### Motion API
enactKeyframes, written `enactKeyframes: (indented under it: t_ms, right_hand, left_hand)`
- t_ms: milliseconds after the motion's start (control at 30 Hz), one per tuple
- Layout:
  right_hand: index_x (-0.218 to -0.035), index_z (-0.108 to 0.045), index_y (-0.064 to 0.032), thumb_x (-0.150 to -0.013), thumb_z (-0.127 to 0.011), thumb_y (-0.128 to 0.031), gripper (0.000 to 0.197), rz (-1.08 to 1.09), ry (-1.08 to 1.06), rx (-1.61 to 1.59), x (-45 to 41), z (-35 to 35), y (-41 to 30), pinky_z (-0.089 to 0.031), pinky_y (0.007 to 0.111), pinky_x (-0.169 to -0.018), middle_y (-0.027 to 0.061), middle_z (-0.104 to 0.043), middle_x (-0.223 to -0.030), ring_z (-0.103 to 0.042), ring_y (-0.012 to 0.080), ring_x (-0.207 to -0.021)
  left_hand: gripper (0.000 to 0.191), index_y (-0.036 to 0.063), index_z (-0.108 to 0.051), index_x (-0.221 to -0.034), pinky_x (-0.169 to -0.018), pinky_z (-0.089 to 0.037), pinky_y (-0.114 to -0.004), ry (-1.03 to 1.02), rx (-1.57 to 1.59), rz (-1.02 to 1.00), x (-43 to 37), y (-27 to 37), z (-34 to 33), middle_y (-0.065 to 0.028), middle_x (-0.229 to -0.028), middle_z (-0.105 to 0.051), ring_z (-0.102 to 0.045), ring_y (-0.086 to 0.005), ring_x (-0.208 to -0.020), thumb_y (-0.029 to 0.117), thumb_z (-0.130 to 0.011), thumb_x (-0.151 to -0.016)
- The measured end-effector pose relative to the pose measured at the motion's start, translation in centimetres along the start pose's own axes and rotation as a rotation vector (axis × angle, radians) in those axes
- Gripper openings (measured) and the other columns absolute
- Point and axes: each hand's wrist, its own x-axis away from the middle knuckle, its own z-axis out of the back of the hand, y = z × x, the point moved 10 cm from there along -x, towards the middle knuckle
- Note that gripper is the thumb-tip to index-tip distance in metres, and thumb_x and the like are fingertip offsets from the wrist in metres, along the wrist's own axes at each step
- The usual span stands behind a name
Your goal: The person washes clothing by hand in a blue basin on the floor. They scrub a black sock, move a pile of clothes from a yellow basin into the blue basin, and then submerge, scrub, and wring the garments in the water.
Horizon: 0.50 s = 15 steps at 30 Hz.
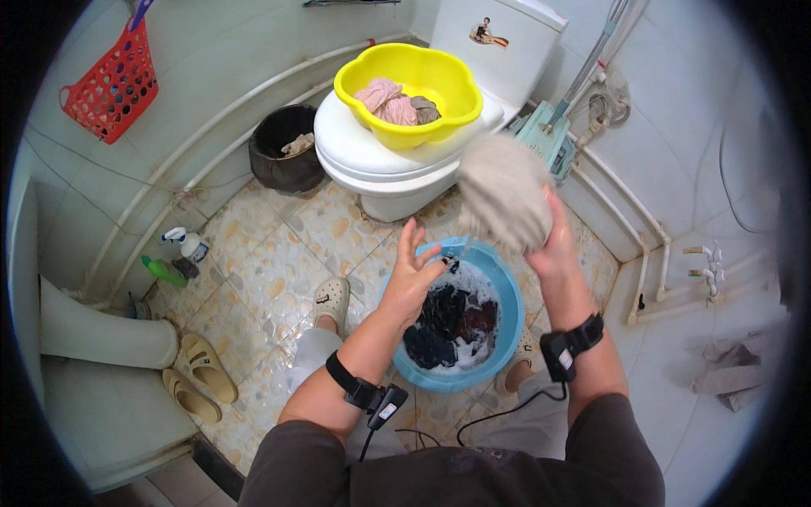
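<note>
My right hand [556, 244] grips a wet, light grey-beige cloth [505, 190], blurred by motion, above the far right rim of a blue plastic basin [514, 342]. Over the basin's left side, my left hand [412, 279] holds nothing, its fingers spread. Dark garments [443, 317] lie in the basin's sudsy water, one of them dark red. A yellow scalloped basin [361, 120] rests on the closed toilet lid, with twisted pink cloth [389, 104] and a small grey-brown cloth [426, 110] inside.
A black-lined bin [285, 174] stands left of the toilet [374, 180]. Along the left wall are a spray bottle [193, 246], a green bottle [163, 272] and beige slippers [212, 371]. A flat mop [538, 136] leans at the right. White pipes run along the walls.
</note>
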Motion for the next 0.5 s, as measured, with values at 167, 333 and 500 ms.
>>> enactKeyframes:
  t_ms: [167, 333, 500]
  right_hand:
    - [-0.121, -0.036, -0.0082, -0.085, -0.034, -0.039, 0.047, 0.193, -0.157, 0.001, -6.1, -10.7, -6.5, -0.039, 0.042, -0.086, 0.0095, -0.045, -0.118, -0.045, 0.0257, -0.106]
    - [-0.124, -0.031, -0.0063, -0.085, -0.039, -0.035, 0.049, 0.119, -0.002, 0.26, -10.9, -11.0, -4.3, -0.039, 0.041, -0.085, 0.0122, -0.037, -0.124, -0.04, 0.0295, -0.11]
    - [-0.123, -0.03, -0.0042, -0.083, -0.047, -0.029, 0.05, 0.156, 0.276, 0.548, -9.7, -1.0, -1.5, -0.041, 0.037, -0.079, 0.0128, -0.039, -0.121, -0.041, 0.0253, -0.106]
  left_hand:
    - [0.044, 0.0074, -0.034, -0.116, -0.07, -0.042, -0.03, 0.143, -0.099, 0.404, 0.8, -5.7, 2.1, -0.0065, -0.103, -0.045, -0.049, -0.0168, -0.084, 0.016, -0.052, -0.076]
    - [0.042, 0.0044, -0.035, -0.115, -0.068, -0.042, -0.028, 0.049, -0.127, 0.457, 1.8, -6.5, 0.9, -0.0067, -0.103, -0.046, -0.05, -0.016, -0.083, 0.017, -0.05, -0.078]
    - [0.039, 0.0057, -0.037, -0.113, -0.068, -0.042, -0.028, 0.083, -0.146, 0.469, 1.9, -7.7, 1.8, -0.0058, -0.099, -0.048, -0.051, -0.016, -0.083, 0.018, -0.048, -0.079]
